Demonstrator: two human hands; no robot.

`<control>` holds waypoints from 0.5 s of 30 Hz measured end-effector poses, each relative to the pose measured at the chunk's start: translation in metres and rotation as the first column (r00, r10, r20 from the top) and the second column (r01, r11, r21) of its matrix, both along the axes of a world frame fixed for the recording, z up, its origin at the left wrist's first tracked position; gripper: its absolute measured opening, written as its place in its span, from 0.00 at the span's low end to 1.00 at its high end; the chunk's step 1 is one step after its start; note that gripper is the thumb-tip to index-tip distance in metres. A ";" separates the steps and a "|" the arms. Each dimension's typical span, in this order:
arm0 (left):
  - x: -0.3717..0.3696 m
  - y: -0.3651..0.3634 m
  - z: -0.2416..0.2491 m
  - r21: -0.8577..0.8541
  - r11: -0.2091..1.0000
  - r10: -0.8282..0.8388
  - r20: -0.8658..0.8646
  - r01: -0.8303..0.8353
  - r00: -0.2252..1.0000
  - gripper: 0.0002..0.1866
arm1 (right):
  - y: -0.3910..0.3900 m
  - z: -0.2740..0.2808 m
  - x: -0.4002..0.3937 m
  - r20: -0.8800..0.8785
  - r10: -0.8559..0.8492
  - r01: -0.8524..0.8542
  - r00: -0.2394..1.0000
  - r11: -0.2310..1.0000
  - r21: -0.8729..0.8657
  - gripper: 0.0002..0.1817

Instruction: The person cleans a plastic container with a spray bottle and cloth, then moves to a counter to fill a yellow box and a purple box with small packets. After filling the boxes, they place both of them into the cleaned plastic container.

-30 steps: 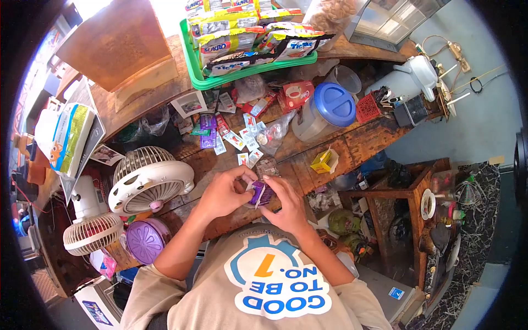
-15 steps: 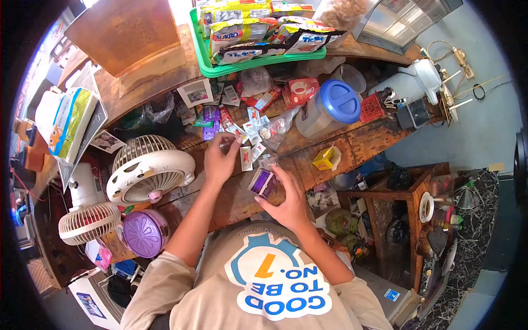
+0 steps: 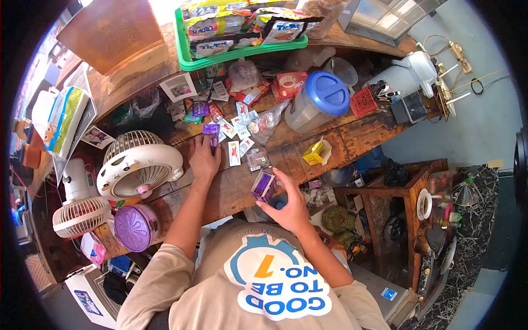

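My left hand (image 3: pixel 204 160) is at the near side of the scattered sachets, with its fingertips on a purple sachet (image 3: pixel 210 130). My right hand (image 3: pixel 290 204) grips a small open box (image 3: pixel 264 186) between thumb and fingers, tilted so purple contents show inside. Just beyond the box lies a small clear-wrapped pack (image 3: pixel 257 158) on the wooden table. White sachets with red marks (image 3: pixel 234 153) are spread between the two hands, and another purple sachet (image 3: pixel 201 109) lies farther back.
A yellow open box (image 3: pixel 316 152) and a blue-lidded container (image 3: pixel 324 99) stand to the right. Two fans (image 3: pixel 140 168) and a purple round tub (image 3: pixel 136 228) are on the left. A green basket (image 3: pixel 242 56) of snack packs sits on the raised shelf.
My left hand has lowered onto a purple sachet and shifted it slightly toward me and right. My right hand still holds the box. The view has swung slightly.
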State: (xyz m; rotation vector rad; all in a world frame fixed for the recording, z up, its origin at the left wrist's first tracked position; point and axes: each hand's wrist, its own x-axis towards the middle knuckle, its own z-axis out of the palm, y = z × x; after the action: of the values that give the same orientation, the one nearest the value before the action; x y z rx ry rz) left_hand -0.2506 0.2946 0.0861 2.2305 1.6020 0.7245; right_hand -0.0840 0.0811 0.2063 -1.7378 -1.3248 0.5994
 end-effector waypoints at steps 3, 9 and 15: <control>-0.003 -0.005 0.015 0.055 0.998 0.004 0.032 -0.005 0.999 0.17 | -0.009 0.003 0.008 -0.023 0.003 -0.004 1.000 0.999 -0.038 0.46; -0.001 -0.044 0.039 0.019 0.999 0.031 0.105 -0.033 0.994 0.12 | -0.036 -0.003 0.033 -0.032 0.052 -0.051 0.998 0.998 0.044 0.44; 0.031 -0.108 0.089 -0.269 0.959 0.057 0.492 0.089 0.869 0.07 | -0.071 -0.003 0.076 -0.020 0.086 -0.084 0.996 0.992 0.098 0.44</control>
State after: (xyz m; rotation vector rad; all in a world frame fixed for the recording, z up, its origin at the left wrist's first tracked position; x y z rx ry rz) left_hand -0.2194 0.1869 0.1754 1.6724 1.3270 0.9077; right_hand -0.0084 0.0098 0.2034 -1.5983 -1.3938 0.5921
